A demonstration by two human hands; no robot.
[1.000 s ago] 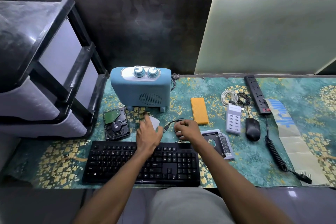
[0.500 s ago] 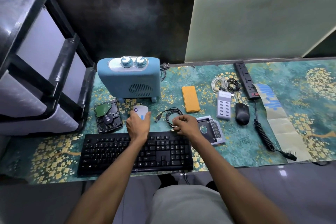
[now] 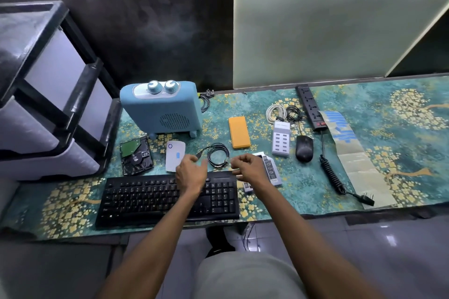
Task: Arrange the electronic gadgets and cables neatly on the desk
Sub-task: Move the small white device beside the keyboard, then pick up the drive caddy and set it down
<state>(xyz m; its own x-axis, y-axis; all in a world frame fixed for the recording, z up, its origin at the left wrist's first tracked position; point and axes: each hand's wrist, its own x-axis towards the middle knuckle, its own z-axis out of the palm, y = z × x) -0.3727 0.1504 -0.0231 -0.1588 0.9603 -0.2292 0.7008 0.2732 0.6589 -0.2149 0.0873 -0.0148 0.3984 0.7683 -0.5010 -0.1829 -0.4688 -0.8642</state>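
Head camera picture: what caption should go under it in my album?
Two hands, left hand and right hand, hover over a coiled black cable behind a black keyboard.

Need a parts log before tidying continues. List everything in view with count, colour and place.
heater: 1, blue, desk back left
hard drive: 1, black and green, left of white device
white device: 1, below heater
black cable: 1, coiled, between the hands
power bank: 1, orange, centre
drive caddy: 1, silver, under right hand
USB hub: 1, white
coiled cables: 2, white and black, behind hub
mouse: 1, black
power strip: 1, black, back right
keyboard: 1, black, front
drawer unit: 1, far left
left hand: over keyboard
right hand: fingers curled, beside cable
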